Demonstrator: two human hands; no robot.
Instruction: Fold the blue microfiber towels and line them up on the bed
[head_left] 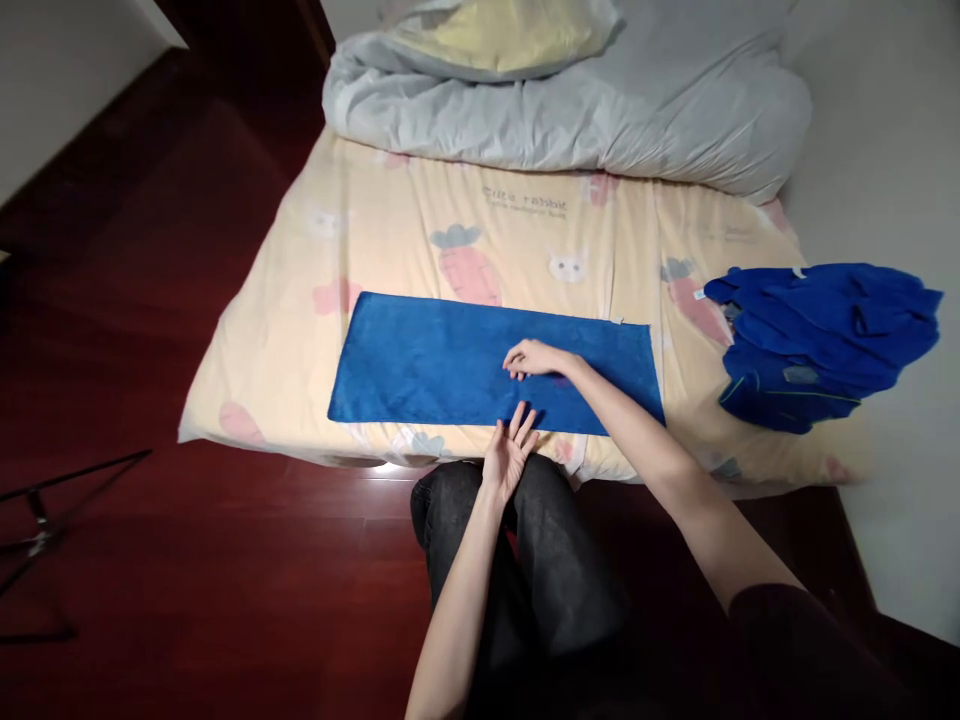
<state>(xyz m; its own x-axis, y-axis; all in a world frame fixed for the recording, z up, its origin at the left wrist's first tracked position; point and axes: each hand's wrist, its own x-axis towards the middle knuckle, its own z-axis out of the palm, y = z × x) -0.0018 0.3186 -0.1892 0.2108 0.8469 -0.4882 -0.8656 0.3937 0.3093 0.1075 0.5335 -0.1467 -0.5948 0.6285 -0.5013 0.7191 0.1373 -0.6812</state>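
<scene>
A blue towel (420, 360) lies flat in a long rectangle near the front edge of the bed, with a small tag on its far edge at the right. Palm up and fingers spread, my left hand (510, 455) is at the towel's near edge and holds nothing. My right hand (531, 358) is over the middle of the towel, its fingers loosely curled and apart, with nothing seen in them. Whether either hand touches the cloth cannot be made out.
A heap of blue cloths (832, 340) lies on the bed's right side. A grey quilt (585, 125) and a yellow pillow (502, 35) are at the back of the patterned bed sheet (285, 330). A black stand (37, 540) is on the floor at left.
</scene>
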